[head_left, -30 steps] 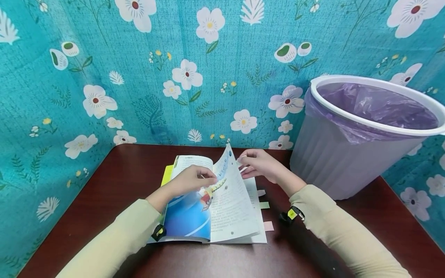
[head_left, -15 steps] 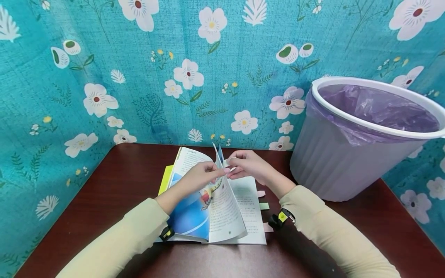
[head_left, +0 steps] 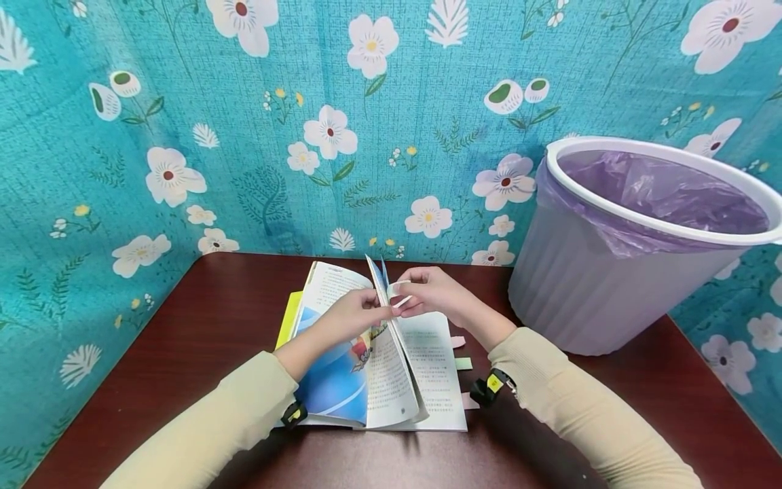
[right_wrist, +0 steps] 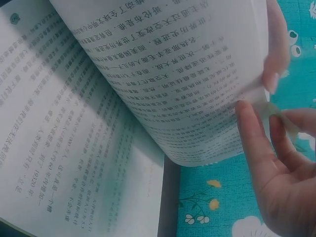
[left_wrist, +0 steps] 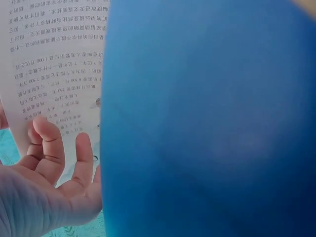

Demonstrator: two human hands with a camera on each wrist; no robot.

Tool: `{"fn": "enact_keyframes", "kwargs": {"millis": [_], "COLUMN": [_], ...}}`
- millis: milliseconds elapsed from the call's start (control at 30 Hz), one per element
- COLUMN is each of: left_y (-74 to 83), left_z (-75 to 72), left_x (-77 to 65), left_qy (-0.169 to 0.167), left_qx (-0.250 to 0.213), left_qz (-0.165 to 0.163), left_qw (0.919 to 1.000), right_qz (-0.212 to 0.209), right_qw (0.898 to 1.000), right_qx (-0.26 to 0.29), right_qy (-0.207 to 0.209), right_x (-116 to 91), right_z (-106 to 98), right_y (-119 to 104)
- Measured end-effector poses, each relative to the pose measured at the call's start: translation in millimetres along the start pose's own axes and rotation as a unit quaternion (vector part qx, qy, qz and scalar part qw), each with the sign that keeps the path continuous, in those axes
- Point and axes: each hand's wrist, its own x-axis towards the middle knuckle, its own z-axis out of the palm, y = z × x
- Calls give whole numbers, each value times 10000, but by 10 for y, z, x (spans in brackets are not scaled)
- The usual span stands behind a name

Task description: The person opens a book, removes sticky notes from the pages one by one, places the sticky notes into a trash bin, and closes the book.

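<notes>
An open book (head_left: 332, 390) lies on the dark table, a blue picture on its left page. Several of its pages (head_left: 391, 387) stand raised near the middle, gripped at their outer edge by my left hand (head_left: 348, 316). My right hand (head_left: 436, 293) is on the other side of that edge, pinching a small pale sticky tab (right_wrist: 269, 109) between thumb and fingers. In the right wrist view, one right fingertip rests against the printed page (right_wrist: 197, 84), close to my left thumb. A blue page (left_wrist: 207, 118) hides much of the left wrist view.
Pink and green sticky tabs (head_left: 464, 364) stick out from the book's right edge. A yellow edge (head_left: 288, 319) shows under its left side. A grey bin (head_left: 586, 285) with a purple liner stands at the right, before a flowered turquoise cloth (head_left: 256, 102).
Both hands have shifted closer together, the right one moving left toward the page edge. The raised pages have swung leftward and stand steeper, showing more of the right page below.
</notes>
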Motion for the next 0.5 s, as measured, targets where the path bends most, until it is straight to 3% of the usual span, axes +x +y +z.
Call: {"fn": "enact_keyframes", "kwargs": {"millis": [500], "left_y": [-101], "left_z": [-42], "left_x": [-3], "left_qy": [-217], "left_qx": [-191], "left_qz": [149], "left_qw": [9995], "right_qz": [108], "right_qw": [9999], "right_qx": [4], "right_qy": [73], "right_x": [-1], "right_z": [-25], "right_y": [62]}}
